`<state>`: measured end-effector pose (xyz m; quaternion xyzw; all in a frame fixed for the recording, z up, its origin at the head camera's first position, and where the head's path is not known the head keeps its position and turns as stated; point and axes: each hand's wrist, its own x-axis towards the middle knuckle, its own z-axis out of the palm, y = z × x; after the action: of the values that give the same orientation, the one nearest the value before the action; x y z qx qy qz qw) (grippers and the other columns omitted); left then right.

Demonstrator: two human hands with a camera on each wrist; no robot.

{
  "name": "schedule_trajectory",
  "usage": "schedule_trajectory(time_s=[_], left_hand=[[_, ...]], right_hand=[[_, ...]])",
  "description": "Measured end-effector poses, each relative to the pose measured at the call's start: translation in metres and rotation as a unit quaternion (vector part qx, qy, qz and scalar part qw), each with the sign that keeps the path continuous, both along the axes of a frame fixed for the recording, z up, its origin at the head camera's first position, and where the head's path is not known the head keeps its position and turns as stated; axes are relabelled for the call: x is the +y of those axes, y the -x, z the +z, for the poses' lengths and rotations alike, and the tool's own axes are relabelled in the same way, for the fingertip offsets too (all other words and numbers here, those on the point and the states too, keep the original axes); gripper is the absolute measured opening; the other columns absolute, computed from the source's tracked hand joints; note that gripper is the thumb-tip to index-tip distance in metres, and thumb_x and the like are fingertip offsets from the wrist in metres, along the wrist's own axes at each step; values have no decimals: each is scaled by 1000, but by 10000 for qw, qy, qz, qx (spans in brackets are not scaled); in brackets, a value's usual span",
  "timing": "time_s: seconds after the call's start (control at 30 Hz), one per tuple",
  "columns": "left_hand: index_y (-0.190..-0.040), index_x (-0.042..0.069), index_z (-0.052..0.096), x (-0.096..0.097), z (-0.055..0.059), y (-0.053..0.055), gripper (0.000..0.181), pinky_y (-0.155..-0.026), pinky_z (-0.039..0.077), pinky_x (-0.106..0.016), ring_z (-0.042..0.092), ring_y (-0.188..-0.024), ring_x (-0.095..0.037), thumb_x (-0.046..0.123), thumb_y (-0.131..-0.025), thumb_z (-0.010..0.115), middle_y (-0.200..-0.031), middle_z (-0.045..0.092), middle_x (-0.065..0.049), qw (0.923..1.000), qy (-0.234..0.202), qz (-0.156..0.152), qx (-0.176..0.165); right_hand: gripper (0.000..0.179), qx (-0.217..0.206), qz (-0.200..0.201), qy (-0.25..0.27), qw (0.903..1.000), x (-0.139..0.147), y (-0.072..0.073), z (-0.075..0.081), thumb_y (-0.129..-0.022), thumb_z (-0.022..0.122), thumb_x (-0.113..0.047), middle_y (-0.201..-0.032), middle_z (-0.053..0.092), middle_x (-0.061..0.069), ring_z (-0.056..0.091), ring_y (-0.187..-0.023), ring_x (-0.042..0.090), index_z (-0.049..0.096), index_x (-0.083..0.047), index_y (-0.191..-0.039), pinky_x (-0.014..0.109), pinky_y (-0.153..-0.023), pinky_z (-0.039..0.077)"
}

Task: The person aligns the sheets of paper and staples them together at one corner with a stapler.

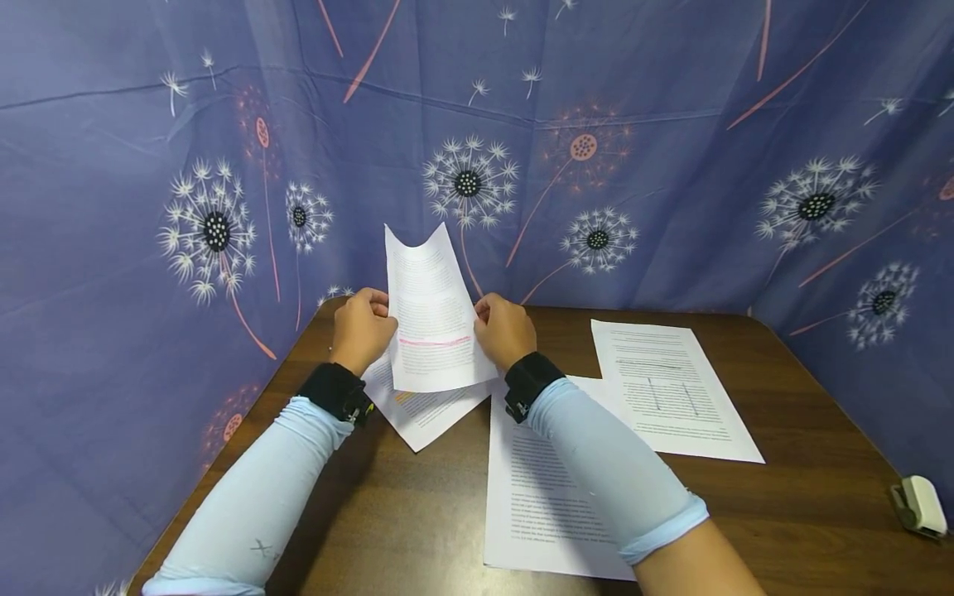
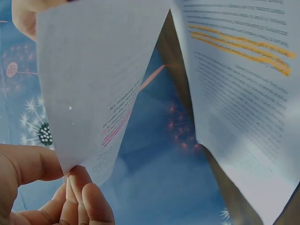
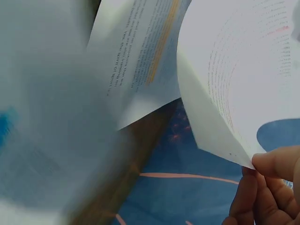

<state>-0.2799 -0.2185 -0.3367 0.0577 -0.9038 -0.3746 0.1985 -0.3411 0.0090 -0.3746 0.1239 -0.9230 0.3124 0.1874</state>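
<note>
Both hands hold up one printed sheet of paper (image 1: 432, 306) with a pink highlighted line, its top edge sagging between two raised corners. The left hand (image 1: 363, 331) pinches its left edge between thumb and fingers, as the left wrist view shows. On the opposite edge, the right hand (image 1: 505, 331) pinches the paper (image 3: 243, 84) with thumb and fingertips. Beneath, partly covered, lies another printed sheet with orange highlighting (image 1: 428, 414); its orange lines show clearly in the left wrist view.
A printed page (image 1: 551, 530) lies under the right forearm. Farther right is a page with two blue vertical strokes (image 1: 715, 414). A small white-and-grey object (image 1: 922, 507) sits at the right edge of the brown table (image 1: 820, 513). A dandelion-patterned blue cloth (image 1: 671, 124) hangs behind.
</note>
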Motion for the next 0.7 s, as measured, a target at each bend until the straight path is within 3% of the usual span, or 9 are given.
schedule_trajectory(time_s=[0.3, 0.53, 0.7], left_hand=[[-118, 4, 67, 12, 15, -10, 29, -82, 55, -41, 69, -92, -25, 11, -90, 65, -100, 69, -9, 9994, 2, -190, 286], [-113, 6, 70, 20, 25, -18, 24, -80, 53, -38, 67, -89, -23, 12, -90, 66, -97, 71, -7, 9985, 62, -375, 393], [-107, 6, 71, 24, 26, -23, 18, -77, 52, -37, 67, -87, -23, 15, -92, 69, -93, 71, -7, 9982, 118, -477, 357]], right_hand=[[16, 147, 172, 71, 9997, 14, -14, 10, -95, 69, -17, -94, 73, -1, 68, -82, 18, 71, -15, -110, 38, -75, 53], [17, 185, 157, 24, 9997, 50, -26, 10, -95, 69, -22, -93, 71, -3, 66, -81, 17, 69, -16, -111, 36, -70, 50], [18, 159, 204, -35, 9997, 78, -32, 7, -96, 69, -24, -91, 68, -2, 64, -78, 17, 67, -15, -112, 35, -69, 49]])
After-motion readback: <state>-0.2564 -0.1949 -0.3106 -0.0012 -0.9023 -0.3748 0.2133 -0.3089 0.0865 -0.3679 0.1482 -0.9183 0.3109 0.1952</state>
